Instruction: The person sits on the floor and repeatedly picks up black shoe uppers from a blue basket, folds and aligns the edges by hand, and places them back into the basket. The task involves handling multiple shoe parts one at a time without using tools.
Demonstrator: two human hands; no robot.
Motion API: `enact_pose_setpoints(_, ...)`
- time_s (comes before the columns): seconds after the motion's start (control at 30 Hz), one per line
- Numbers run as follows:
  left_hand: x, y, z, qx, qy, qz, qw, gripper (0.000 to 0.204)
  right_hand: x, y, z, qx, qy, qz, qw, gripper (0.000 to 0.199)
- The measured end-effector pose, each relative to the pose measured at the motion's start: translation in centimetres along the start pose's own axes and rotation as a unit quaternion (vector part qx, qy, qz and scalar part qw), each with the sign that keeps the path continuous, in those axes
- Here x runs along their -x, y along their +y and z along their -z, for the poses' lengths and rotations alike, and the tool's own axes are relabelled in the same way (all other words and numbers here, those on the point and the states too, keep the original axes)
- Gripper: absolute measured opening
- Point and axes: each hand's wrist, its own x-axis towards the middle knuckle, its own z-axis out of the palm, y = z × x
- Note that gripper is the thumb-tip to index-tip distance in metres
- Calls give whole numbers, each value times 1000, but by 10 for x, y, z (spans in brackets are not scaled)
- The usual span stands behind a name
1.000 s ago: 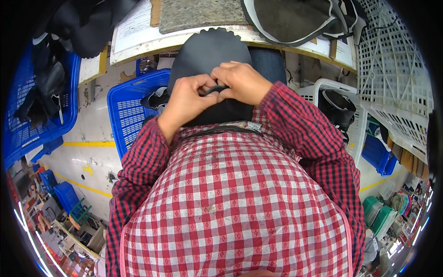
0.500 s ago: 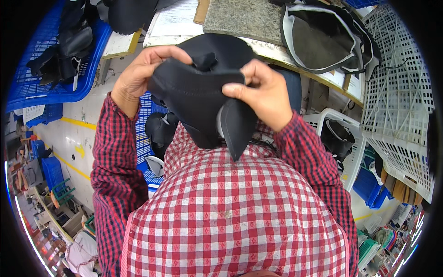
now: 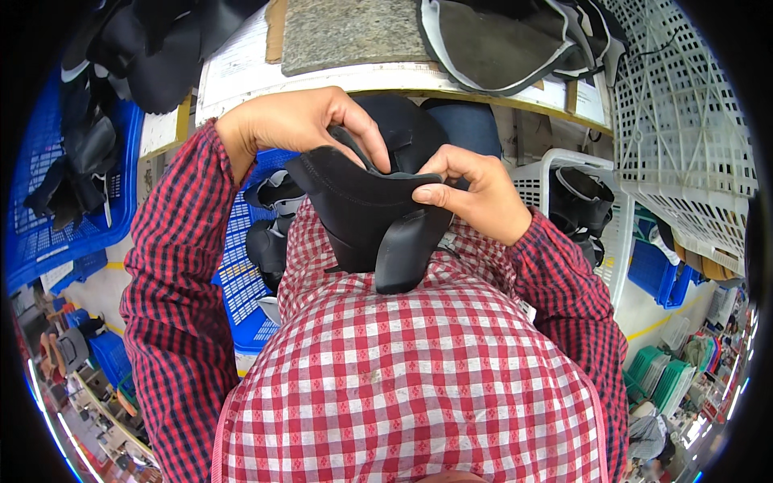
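Observation:
A black shoe upper [image 3: 362, 197], soft and stitched along its top edge, is held in front of my apron. From above, my left hand [image 3: 322, 129] curls over the rim, its fingers dipping into the opening and its thumb hidden behind the material. My right hand [image 3: 475, 189] pinches the same rim at the right, thumb on the near side. A smooth black flap [image 3: 403, 249] hangs from the upper's lower right. Behind the upper is a rounded black piece [image 3: 403, 121]; whether it is joined to the upper I cannot tell.
Ahead is a workbench with a grey stone slab [image 3: 346, 36] and more pale-edged black uppers [image 3: 507, 44]. Blue baskets [image 3: 241, 298] with black pieces stand at the left. At the right are a white basket [image 3: 620, 241] and a tall white crate [image 3: 684, 145].
My left hand has shifted from gripping the left edge to reaching over the rim into the opening. The upper is lower and more upright, its flap turned. The whole view has shifted.

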Motion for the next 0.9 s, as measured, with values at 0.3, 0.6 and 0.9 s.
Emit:
enact_pose_setpoints(0.3, -4, 1, -15, -30, 69, 31, 997, 27, -22, -3, 4, 159, -19, 86, 983, 28)
enact_pose_setpoints(0.6, 1, 5, -29, 16, 121, 60, 991, 21, -27, -8, -1, 178, -6, 110, 978, 50)
enact_pose_setpoints(0.9, 12, 1, -51, 49, 233, 88, 967, 15, -31, -9, -3, 209, -29, 81, 974, 51)
